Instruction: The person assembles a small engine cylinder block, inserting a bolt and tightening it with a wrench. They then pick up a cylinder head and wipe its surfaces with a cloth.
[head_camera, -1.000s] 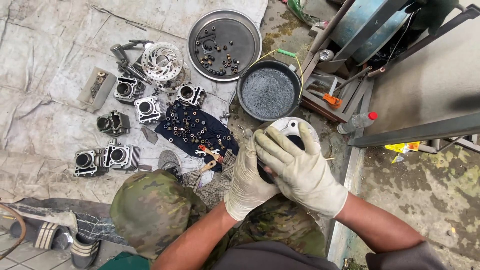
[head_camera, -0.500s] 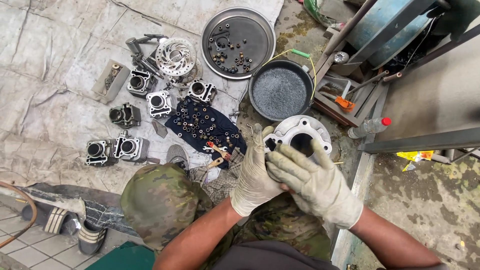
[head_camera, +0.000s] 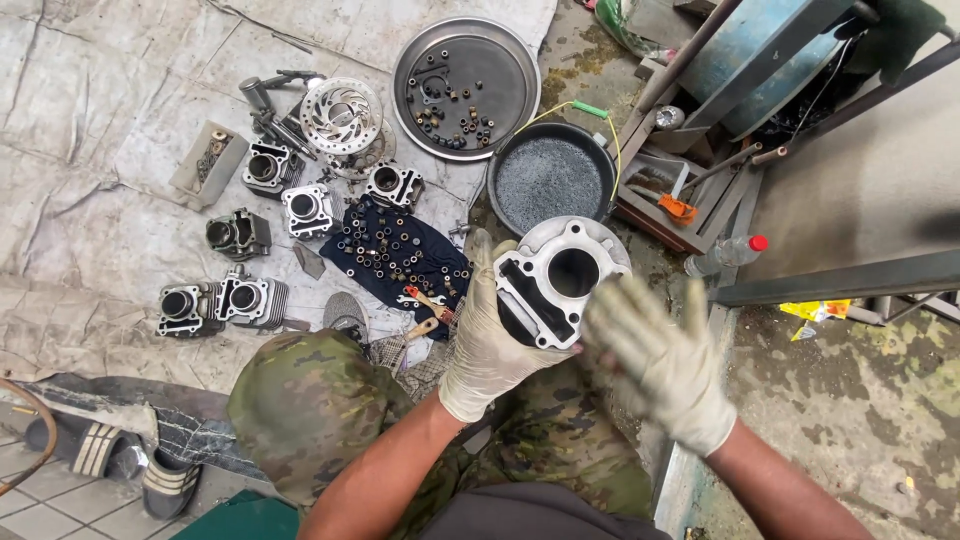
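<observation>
the left hand (head_camera: 487, 345), gloved, grips the engine cylinder (head_camera: 553, 285) from its nine o'clock side, at frame centre above the lap. cast metal, it looks heavy, rigid and likely greasy, so its outer walls seem the safest hold. it is pale silver with a round bore and dark slots. at four o'clock, the right hand (head_camera: 655, 365) hovers spread wide, holding nothing.

Right hand (head_camera: 655, 355) motion-blurred; finger outlines smeared, contact with engine cylinder (head_camera: 558, 282) not determinable. Cylinder's lower left side covered by left hand (head_camera: 490, 345). Small parts in round tray (head_camera: 410, 60) and on dark cloth (head_camera: 375, 285) too small to be identified. Blue drum (head_camera: 760, 50) cut off by top edge. Sandal (head_camera: 95, 450) partly hidden under tarp.
</observation>
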